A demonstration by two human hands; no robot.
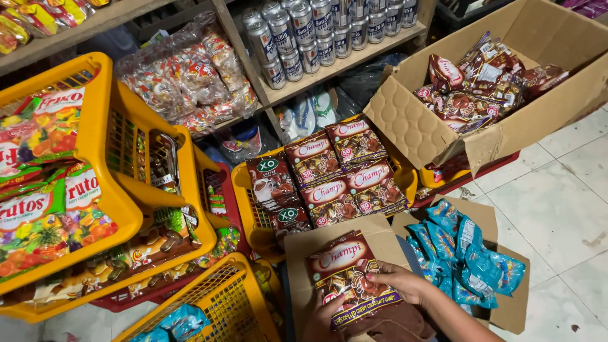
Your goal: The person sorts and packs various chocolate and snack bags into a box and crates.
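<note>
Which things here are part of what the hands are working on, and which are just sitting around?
In hand:
- brown candy bag, gripped by the right hand and the left hand
- small cardboard box under it
- matching brown bags in the yellow basket

Lying about:
- blue candy bags
- cans on the shelf
- fruit candy bags
- large cardboard box

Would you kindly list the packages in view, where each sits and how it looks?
Brown candy bag: bottom centre, held by right hand and left hand.
Matching brown bags: stacked in a yellow basket, centre.
Blue packets: small cardboard box, lower right.
Dark red-brown packets: large cardboard box, upper right.
Fruit-print green bags: yellow basket, left.
Silver cans: wooden shelf, top.
</note>
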